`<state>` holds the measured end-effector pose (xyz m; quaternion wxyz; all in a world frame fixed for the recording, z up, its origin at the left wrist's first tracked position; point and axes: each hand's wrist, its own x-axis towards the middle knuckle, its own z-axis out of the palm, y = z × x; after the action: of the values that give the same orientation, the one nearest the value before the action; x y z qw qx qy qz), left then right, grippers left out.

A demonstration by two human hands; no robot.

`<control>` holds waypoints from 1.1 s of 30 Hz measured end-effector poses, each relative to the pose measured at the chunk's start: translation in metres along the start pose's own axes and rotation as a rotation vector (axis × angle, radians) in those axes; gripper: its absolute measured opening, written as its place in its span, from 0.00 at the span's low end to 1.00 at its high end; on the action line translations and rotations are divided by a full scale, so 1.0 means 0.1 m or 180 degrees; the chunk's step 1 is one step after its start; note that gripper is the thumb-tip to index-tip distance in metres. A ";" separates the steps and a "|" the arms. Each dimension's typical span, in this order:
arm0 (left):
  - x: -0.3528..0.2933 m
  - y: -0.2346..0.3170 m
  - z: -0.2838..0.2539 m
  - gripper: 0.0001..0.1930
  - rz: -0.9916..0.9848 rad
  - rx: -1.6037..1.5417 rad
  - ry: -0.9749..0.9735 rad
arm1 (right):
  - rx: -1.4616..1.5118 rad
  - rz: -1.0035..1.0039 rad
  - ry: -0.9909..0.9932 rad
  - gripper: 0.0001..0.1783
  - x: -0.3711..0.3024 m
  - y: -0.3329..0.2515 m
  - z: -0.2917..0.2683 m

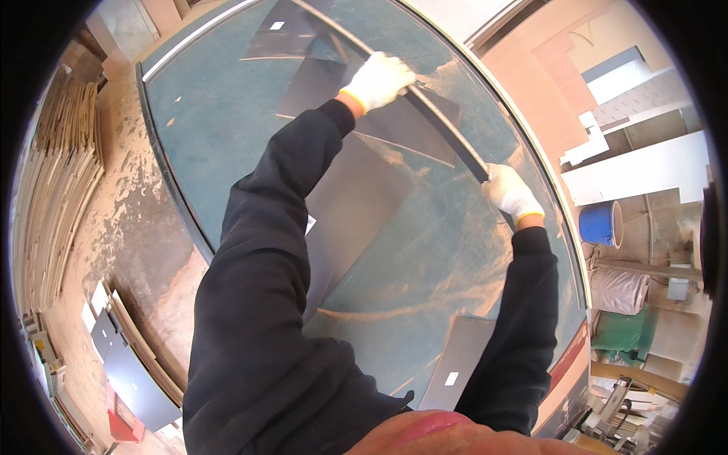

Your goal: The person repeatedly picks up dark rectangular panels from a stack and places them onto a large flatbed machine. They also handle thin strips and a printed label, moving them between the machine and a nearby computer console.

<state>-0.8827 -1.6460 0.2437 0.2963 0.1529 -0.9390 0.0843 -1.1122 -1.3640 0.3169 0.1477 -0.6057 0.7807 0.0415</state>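
Note:
Both of my hands wear white knit gloves with yellow cuffs. My left hand [378,81] is closed around the middle of a long, narrow dark board [447,130] with a pale edge. My right hand [512,191] grips the same board at its near right end. The board slants from the upper middle down to the right, above a green-topped table [425,254]. Beneath and beside it lie flat dark panels: a large grey panel [356,197], a brown-grey panel [415,130] under the board, and a panel with a white label [292,34] farther off.
Another labelled panel [459,360] lies near my right forearm. Sawdust streaks the tabletop. On the left, stacked thin sheets [64,182] and leaning panels [133,371] stand on the floor. At the right are a blue bucket [599,224] and white boards [641,171].

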 end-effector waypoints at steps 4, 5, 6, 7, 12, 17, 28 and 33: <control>-0.74 0.15 -0.50 0.03 -0.0073 0.0286 -0.0261 | 0.0064 -0.0046 0.0184 0.15 -0.36 -0.46 0.47; -0.95 0.23 -0.64 0.04 -0.0075 0.0235 -0.0219 | 0.0074 -0.0122 0.0235 0.15 -0.53 -0.60 0.64; -1.15 0.33 -0.79 0.03 -0.0030 0.0225 -0.0145 | 0.0056 -0.0196 0.0290 0.15 -0.76 -0.72 0.84; -1.34 0.45 -0.95 0.03 0.0106 0.0109 -0.0054 | 0.0069 -0.0263 0.0322 0.16 -1.05 -0.83 1.04; -2.13 1.47 -1.64 0.10 0.0252 -0.0434 -0.0217 | 0.1640 0.0696 -0.0056 0.36 -2.75 -1.34 1.86; -2.09 2.52 -1.80 0.15 0.0939 -0.1063 0.0280 | 0.2170 0.1483 0.0083 0.44 -4.40 -1.75 2.35; -2.80 4.71 -1.83 0.23 0.1035 -0.2046 -0.1312 | 0.0157 0.3852 0.0989 0.45 -6.73 -1.40 3.51; -3.46 4.84 -1.58 0.17 0.0854 -0.1645 -0.2892 | -0.0228 0.4165 0.0662 0.40 -7.48 0.04 3.84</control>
<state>-0.6930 -1.0698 0.1372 -0.1252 -0.0251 -0.9740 -0.1870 -0.8804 -0.5706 0.1611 -0.0043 -0.0120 0.9959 0.0899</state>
